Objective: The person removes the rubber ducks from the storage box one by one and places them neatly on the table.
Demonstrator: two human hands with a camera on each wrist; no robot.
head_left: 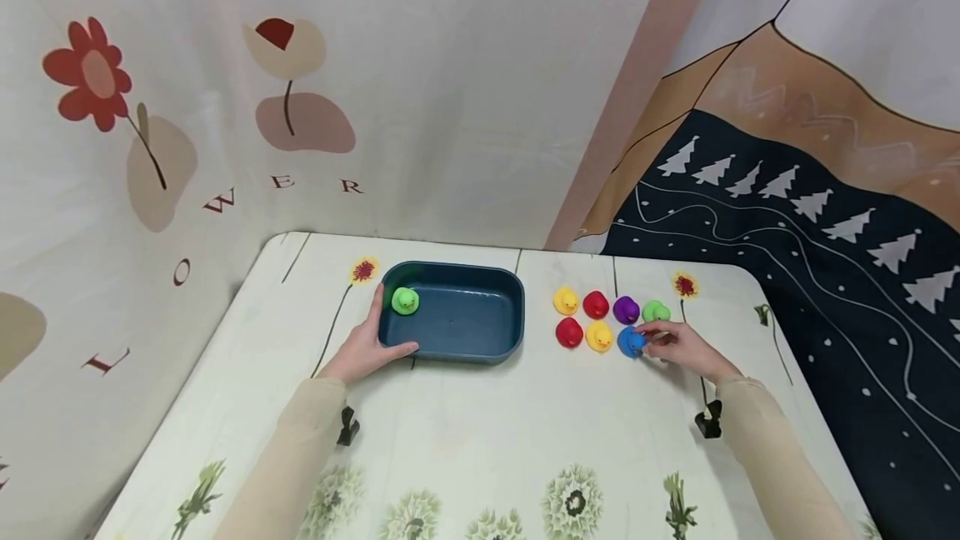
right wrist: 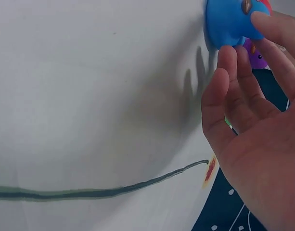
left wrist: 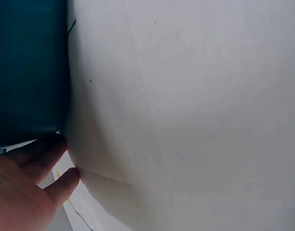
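A dark blue tray (head_left: pixel 450 354) lies on the table with a green rubber duck (head_left: pixel 405 301) inside its left end. My left hand (head_left: pixel 369 350) is spread around the tray's near left corner, fingers along the left side and thumb at the front edge. The left wrist view shows part of this hand (left wrist: pixel 27 192) beside the tray wall (left wrist: pixel 32 72). At the right, my right hand (head_left: pixel 681 351) pinches a blue rubber duck (head_left: pixel 631 342) between thumb and fingers. Close up, the right wrist view has the fingertips on the blue duck (right wrist: pixel 229 24).
Beside the blue duck sit two yellow ducks (head_left: pixel 566 300), two red ducks (head_left: pixel 569 332), a purple duck (head_left: pixel 626 310) and a second green duck (head_left: pixel 656 311). Black clips (head_left: pixel 708 421) sit near both forearms. A patterned cloth (head_left: pixel 450 107) hangs behind the table.
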